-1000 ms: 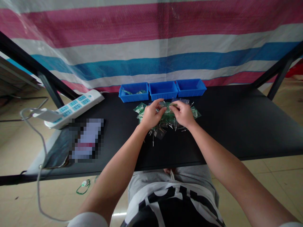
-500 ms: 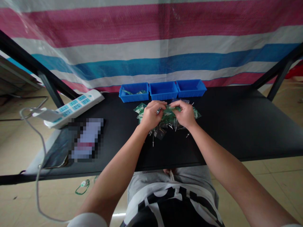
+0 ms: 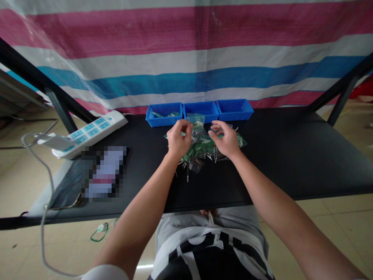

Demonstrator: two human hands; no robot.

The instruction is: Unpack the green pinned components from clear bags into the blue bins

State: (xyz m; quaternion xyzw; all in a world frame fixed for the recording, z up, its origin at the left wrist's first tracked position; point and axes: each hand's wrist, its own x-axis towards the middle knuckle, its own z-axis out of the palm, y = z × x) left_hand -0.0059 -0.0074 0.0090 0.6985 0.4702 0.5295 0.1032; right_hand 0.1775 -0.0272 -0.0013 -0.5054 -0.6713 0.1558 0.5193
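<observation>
A heap of small clear bags (image 3: 204,149) with green parts and metal pins lies on the black table (image 3: 291,155). Raised just in front of the blue bins, my left hand (image 3: 178,140) pinches one small clear bag (image 3: 196,119) by its edge. My right hand (image 3: 225,140) hovers over the right side of the heap with its fingers curled and apart, holding nothing I can see. Three blue bins stand in a row behind the heap: the left bin (image 3: 163,113) holds a few green bags, while the middle bin (image 3: 201,110) and the right bin (image 3: 234,109) look bare.
A white power strip (image 3: 87,132) with a plugged adapter and a grey cable lies at the table's left. A blurred flat object (image 3: 103,171) lies beside it. A striped tarp hangs behind the table. Black frame legs stand at both back corners.
Both hands were pinched together on a bag in the heap. Now my left hand has lifted one bag toward the bins, and my right hand has let go and opened.
</observation>
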